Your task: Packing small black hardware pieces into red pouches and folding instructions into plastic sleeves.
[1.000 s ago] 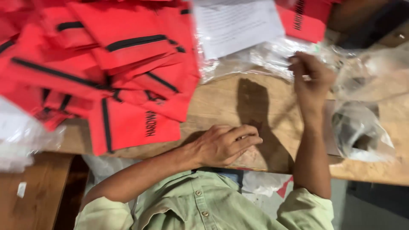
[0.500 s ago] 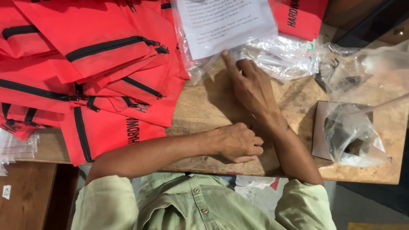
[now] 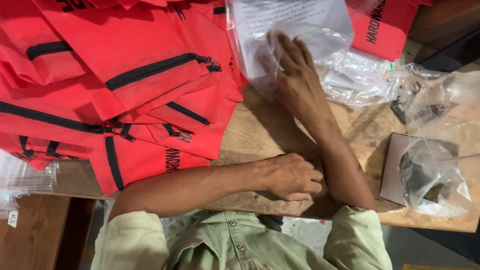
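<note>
Two hands: right flat, fingers spread on the bag; left curled empty on table; best kept pressing evenly.

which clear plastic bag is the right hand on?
The right hand lies flat on the clear bag holding a white printed sheet, at the far edge beside the red pouches. The other clear bags at right hold dark parts, untouched.
</note>
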